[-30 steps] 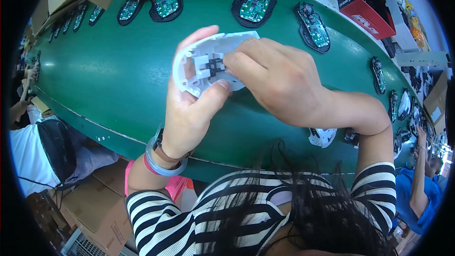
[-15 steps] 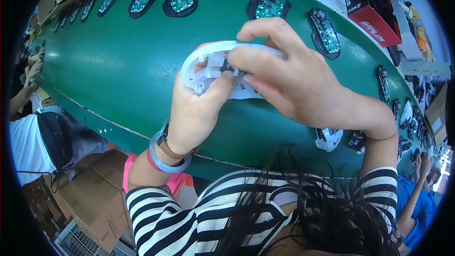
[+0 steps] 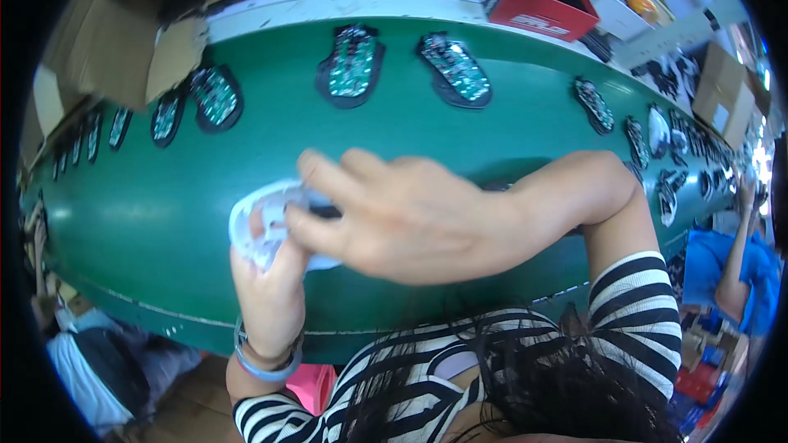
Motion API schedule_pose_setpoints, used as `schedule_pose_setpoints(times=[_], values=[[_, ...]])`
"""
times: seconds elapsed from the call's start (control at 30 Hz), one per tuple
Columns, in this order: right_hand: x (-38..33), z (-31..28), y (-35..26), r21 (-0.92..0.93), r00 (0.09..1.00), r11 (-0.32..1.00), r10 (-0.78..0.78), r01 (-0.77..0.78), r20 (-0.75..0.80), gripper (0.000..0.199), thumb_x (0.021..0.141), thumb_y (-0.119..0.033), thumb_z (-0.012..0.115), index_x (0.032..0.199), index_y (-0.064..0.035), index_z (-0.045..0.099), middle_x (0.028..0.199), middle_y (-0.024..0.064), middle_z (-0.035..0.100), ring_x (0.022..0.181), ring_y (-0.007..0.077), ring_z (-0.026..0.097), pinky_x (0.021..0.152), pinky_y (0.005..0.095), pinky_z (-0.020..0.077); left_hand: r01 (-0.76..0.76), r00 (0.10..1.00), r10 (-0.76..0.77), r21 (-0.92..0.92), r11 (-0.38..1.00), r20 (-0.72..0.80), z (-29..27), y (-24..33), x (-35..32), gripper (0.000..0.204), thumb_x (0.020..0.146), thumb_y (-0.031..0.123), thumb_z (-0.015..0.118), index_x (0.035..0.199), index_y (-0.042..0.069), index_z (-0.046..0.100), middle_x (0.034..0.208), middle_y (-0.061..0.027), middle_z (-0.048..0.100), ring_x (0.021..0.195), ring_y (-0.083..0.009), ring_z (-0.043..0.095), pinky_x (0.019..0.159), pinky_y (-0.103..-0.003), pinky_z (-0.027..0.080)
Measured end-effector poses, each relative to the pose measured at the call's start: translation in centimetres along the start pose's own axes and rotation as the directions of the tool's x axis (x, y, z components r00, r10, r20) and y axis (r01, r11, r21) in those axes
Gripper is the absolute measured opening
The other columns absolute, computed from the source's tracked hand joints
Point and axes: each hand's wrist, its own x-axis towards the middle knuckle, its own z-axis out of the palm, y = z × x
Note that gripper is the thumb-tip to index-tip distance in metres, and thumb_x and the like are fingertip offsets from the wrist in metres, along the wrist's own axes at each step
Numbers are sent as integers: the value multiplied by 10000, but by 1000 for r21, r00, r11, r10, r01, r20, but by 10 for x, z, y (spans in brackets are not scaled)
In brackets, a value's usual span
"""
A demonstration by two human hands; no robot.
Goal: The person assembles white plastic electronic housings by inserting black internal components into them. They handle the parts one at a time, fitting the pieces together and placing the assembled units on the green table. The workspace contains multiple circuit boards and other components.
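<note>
Green belt lined with circuit boards

A green conveyor belt (image 3: 123, 221) carries dark-framed circuit boards (image 3: 351, 66) along its far edge; a red box (image 3: 542, 20) sits far right, a cardboard box (image 3: 123, 66) far left.

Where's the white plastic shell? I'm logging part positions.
Head view, left of centre: the white plastic shell sits in the left hand, over the green belt, right hand covering it.
</note>
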Motion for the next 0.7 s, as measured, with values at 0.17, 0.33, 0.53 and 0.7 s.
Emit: schedule_pose_setpoints(times=[0.17, 0.33, 0.53, 0.7], values=[[-6, 13, -6, -119, 987, 991, 32, -52, -157, 329, 738, -154, 634, 1034, -11, 630, 1181, 202, 572, 693, 191, 556, 527, 227, 488, 20, 999, -17, 116, 993, -29, -17, -7, 18, 382, 883, 10, 570, 1259, -33, 514, 1156, -90, 601, 1037, -168, 588, 886, -291, 480], [-17, -27, 88, -95, 909, 990, 56, -105, -413, 247, 843, -141, 591, 1060, -40, 652, 1038, 144, 653, 867, 286, 648, 745, 359, 537, 123, 990, -108, -162, 979, 94, -25, 6, 27, 723, 821, 102, 610, 1468, -13, 308, 1370, -224, 491, 1126, -286, 604, 797, -313, 556], [-97, -51, 413, -250, 527, 505, 849, -826, -29, 545, 855, -339, 688, 1310, -63, 571, 1274, 206, 605, 1079, 371, 631, 927, 439, 491, 253, 875, 2, -460, 851, 485, -17, -6, 45, 997, 713, 164, 756, 1518, 10, 189, 1500, -263, 333, 1236, -353, 538, 667, -318, 592], [-74, -30, 414, -450, 618, 533, 784, -717, -57, 428, 760, -267, 727, 1121, -44, 666, 1158, 193, 659, 1071, 354, 634, 916, 435, 498, 96, 975, -33, -281, 955, 221, -23, 2, 33, 1018, 700, 192, 751, 1521, -8, 184, 1341, -145, 486, 1228, -281, 533, 1066, -426, 399]])
